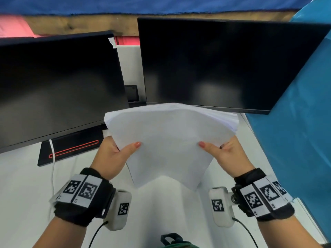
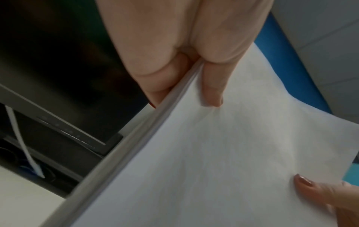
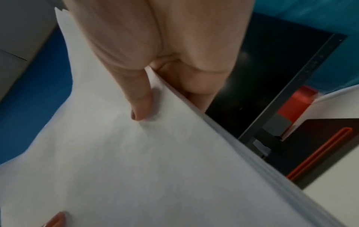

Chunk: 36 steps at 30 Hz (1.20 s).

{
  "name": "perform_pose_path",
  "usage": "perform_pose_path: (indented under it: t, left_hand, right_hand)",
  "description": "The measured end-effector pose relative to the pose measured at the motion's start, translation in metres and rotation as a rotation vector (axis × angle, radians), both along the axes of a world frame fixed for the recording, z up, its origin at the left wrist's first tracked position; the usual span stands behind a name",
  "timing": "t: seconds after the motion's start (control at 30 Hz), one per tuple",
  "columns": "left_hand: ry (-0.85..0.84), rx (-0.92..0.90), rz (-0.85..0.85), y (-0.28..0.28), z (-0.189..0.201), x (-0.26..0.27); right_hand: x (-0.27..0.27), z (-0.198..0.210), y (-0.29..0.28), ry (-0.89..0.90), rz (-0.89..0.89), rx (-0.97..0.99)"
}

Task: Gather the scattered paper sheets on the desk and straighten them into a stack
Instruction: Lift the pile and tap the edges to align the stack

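Blocked ahead by two monitors [image 1: 215, 65], left by a stand base [image 1: 71, 147] and cable [image 1: 52, 169], right by a blue panel [image 1: 295, 131]; open desk [image 1: 161, 203] nearer.

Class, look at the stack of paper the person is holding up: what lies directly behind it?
Behind the paper stack, held by the left hand and right hand, stand two dark monitors, with a small black device between them. The right monitor's stand and the desk there are covered.

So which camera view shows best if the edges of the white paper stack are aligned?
The head view: the whole white paper stack shows, its far corners fanned unevenly. The left wrist view shows only its left edge, the right wrist view only its right edge.
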<state>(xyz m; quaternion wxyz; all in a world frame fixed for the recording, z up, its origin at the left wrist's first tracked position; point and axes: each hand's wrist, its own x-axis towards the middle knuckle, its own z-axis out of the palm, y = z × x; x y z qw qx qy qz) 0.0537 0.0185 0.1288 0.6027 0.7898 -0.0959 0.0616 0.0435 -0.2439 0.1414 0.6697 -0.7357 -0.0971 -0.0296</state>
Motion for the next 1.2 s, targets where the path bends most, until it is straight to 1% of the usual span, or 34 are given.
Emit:
perform_pose_path:
  t: [0.1,0.17,0.3,0.4,0.5,0.6,0.63,0.7,0.8,0.93,1.1,1.2]
  left_hand:
    - [-0.014,-0.008,0.003,0.000,0.002,0.000]
    - [0.017,0.002,-0.004,0.001,-0.005,-0.002]
    - [0.123,0.078,0.047,-0.001,-0.034,-0.006]
    - [0.143,0.144,0.104,-0.003,-0.051,-0.008]
    - [0.104,0.203,0.163,-0.004,-0.047,-0.006]
    - [0.072,0.277,0.127,-0.002,-0.033,-0.001]
    - [0.096,0.303,0.101,-0.002,-0.031,0.000]
    - [0.206,0.315,0.071,-0.002,-0.036,0.004]
    - [0.401,0.276,0.050,-0.005,-0.063,0.003]
    - [0.594,0.358,0.069,-0.012,-0.098,0.004]
    - [0.706,0.404,0.127,-0.021,-0.121,0.016]
    - [0.738,0.402,0.164,-0.021,-0.131,0.019]
  right_hand:
    - [0.000,0.001,-0.002,-0.021,-0.024,0.034]
    - [-0.002,-0.008,-0.003,0.006,-0.034,0.025]
    - [-0.004,-0.045,-0.002,0.076,-0.112,-0.039]
    - [-0.006,-0.066,-0.003,0.111,-0.174,-0.092]
    - [-0.008,-0.066,-0.003,0.110,-0.215,-0.097]
    - [-0.005,-0.057,-0.004,0.098,-0.209,-0.079]
    - [-0.004,-0.056,-0.004,0.106,-0.202,-0.097]
    - [-0.002,-0.063,-0.003,0.168,-0.201,-0.152]
    - [-0.002,-0.091,0.001,0.315,-0.252,-0.236]
    - [-0.001,-0.129,0.005,0.502,-0.295,-0.275]
    - [0.010,-0.156,0.010,0.657,-0.389,-0.282]
    - [0.009,-0.158,0.009,0.686,-0.363,-0.393]
